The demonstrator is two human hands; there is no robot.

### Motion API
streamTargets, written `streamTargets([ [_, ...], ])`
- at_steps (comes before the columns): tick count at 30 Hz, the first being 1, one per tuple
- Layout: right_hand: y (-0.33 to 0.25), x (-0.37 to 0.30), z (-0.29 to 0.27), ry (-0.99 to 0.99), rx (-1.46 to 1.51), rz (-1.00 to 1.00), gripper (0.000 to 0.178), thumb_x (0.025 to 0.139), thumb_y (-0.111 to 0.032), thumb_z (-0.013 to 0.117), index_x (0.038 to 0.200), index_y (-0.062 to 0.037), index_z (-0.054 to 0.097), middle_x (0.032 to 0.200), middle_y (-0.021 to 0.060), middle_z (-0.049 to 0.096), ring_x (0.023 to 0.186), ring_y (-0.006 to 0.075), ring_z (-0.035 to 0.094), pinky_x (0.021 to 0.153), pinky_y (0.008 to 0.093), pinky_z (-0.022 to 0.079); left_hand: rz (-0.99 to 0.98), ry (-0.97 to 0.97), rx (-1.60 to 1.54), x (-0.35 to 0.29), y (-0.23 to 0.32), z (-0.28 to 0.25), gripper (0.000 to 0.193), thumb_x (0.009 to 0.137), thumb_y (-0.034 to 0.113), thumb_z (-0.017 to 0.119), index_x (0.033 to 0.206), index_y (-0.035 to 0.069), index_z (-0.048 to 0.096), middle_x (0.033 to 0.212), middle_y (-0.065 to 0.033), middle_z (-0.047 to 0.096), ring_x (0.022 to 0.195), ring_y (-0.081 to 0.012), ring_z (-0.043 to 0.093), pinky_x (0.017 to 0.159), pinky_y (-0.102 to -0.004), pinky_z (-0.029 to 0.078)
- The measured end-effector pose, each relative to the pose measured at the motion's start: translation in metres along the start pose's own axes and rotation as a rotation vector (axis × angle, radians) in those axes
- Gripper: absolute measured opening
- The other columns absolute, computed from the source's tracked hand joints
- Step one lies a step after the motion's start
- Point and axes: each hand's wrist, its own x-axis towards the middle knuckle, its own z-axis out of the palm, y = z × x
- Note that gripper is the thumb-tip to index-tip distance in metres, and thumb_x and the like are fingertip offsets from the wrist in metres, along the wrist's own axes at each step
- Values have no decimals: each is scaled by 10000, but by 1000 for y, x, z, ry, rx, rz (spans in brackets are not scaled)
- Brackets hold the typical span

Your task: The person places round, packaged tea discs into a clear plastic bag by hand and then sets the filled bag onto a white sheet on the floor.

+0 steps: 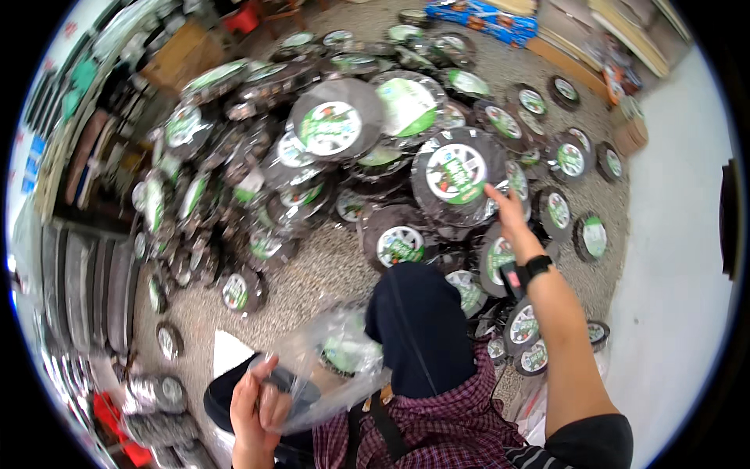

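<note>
My right hand (512,213) reaches forward, its fingers and thumb closed on the lower right rim of a dark round disc (428,187) in clear wrap. A round green and white label covers the disc's middle. At the lower left, my left hand (259,399) is closed on a clear plastic bag (332,391), which spreads across my lap. Through or beside the film shows another green label (344,356); I cannot tell whether it is inside. Several similar wrapped discs lie around my right hand, including one disc (383,223) just nearer.
A large heap of wrapped discs (344,92) fills the middle and back of the speckled floor (328,270). Grey slabs (74,281) stand at the left. A white wall (672,234) bounds the right side. Dark cloth (422,313) and plaid cloth (430,414) block the lower middle.
</note>
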Motion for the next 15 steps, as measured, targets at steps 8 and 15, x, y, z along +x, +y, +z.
streamTargets([
  [8,-122,-168,69,-389,466,-5,482,943,-366,500,1298,-43,457,1246,106,553,1158,228,526,992,400,413,-12,156,-210,-16,11,-8,425,1004,269,366,1298,-24,452,492,50,295,413,-54,261,429,-205,234],
  [15,-61,-281,201,-843,-527,-942,379,747,-237,728,997,-18,545,1274,188,412,1130,355,473,919,463,430,171,-109,-405,-29,12,-148,401,1006,206,323,1340,-4,393,762,-8,619,545,-82,501,539,-208,438],
])
